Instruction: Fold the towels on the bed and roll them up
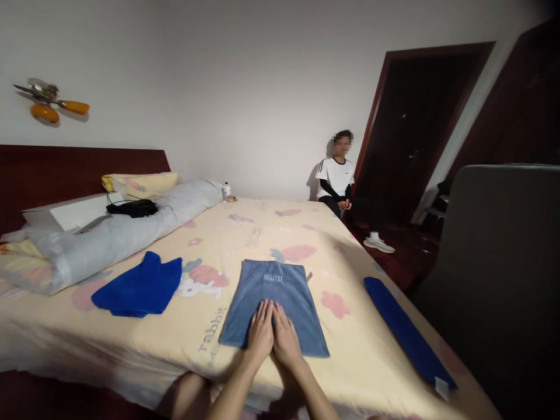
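Observation:
A grey-blue towel (280, 291) with pale lettering near its far edge lies flat on the bed, folded into a rough rectangle. My left hand (261, 332) rests on its near half, fingers stretched out and pointing away from me. Right beside it, my right hand (286, 332) lies on the same towel with its fingers extended. The two hands touch or nearly touch along their inner edges. To the left is a crumpled bright blue cloth (140, 289). On the right, a long, narrow folded blue cloth (406, 332) shows a white tag at its near end.
The bed (350, 356) has a yellow patterned sheet. A rolled grey quilt (175, 207), a black item (132, 207) and a white box (85, 211) lie by the headboard (87, 166). A small bottle (226, 190) stands at the far side. A person (336, 181) sits beyond the bed.

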Demonstrator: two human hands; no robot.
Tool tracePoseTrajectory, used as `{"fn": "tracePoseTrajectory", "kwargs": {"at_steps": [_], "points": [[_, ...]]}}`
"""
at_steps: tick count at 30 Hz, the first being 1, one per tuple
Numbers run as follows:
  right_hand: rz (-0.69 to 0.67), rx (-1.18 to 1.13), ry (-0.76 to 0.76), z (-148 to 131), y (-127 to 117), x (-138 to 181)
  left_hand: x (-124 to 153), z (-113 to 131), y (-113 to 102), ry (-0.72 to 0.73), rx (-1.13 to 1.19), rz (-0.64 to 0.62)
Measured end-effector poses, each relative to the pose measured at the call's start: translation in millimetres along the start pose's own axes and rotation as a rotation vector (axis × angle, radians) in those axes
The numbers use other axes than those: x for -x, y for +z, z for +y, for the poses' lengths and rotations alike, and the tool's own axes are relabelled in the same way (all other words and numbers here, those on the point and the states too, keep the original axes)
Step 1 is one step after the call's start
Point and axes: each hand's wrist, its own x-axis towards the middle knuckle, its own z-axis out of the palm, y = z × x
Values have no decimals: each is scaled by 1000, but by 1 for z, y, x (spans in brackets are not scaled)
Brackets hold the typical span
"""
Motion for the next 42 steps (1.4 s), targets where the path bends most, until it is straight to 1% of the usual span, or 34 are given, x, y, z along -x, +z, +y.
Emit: {"fn": "tracePoseTrajectory", "kwargs": {"at_steps": [2,4,7,10,13,14,16,17,18,19,21,22,23,24,26,28,31,33,35,37,38,39,42], "points": [[-26,40,38,3,7,2,2,-12,14,-36,-60,-21],[-4,86,56,17,7,10,12,-31,16,-41,-107,-35],[43,135,114,48,0,27,31,-63,2,-108,-151,-83],[72,166,176,79,-7,42,50,-91,-11,-198,-188,-100],[92,183,213,98,-10,49,65,-107,-13,-240,-242,-74],[86,182,230,98,-11,47,66,-108,-12,-243,-262,-49],[64,160,247,89,-14,36,60,-100,-10,-214,-273,22],[47,137,221,79,-16,27,53,-93,-10,-174,-250,53],[25,108,159,68,-17,16,42,-83,-10,-120,-207,72],[-7,75,65,56,-17,4,28,-72,-11,-56,-148,75],[-104,13,-143,34,-16,-21,-2,-50,-12,68,-17,23],[-145,-7,-212,27,-15,-32,-16,-42,-11,109,32,-26],[-173,-17,-245,23,-14,-41,-29,-36,-11,130,61,-79],[-187,-19,-246,24,-13,-48,-39,-34,-10,132,72,-125],[-174,2,-186,36,-13,-54,-50,-40,-9,83,56,-179],[-142,38,-89,60,-16,-50,-49,-57,-10,-3,30,-175],[-87,123,104,100,-22,-34,-35,-91,-12,-139,-39,-150],[-58,181,206,118,-23,-25,-23,-109,-12,-194,-125,-131],[-23,217,275,123,-19,-24,-17,-115,-10,-196,-197,-87],[23,215,281,114,-15,-30,-19,-108,-8,-124,-189,-15],[35,190,235,105,-12,-36,-24,-101,-6,-72,-151,15],[30,153,156,95,-9,-43,-31,-91,-5,-12,-88,29],[-64,44,-144,61,0,-67,-61,-57,2,129,108,-29]]}}
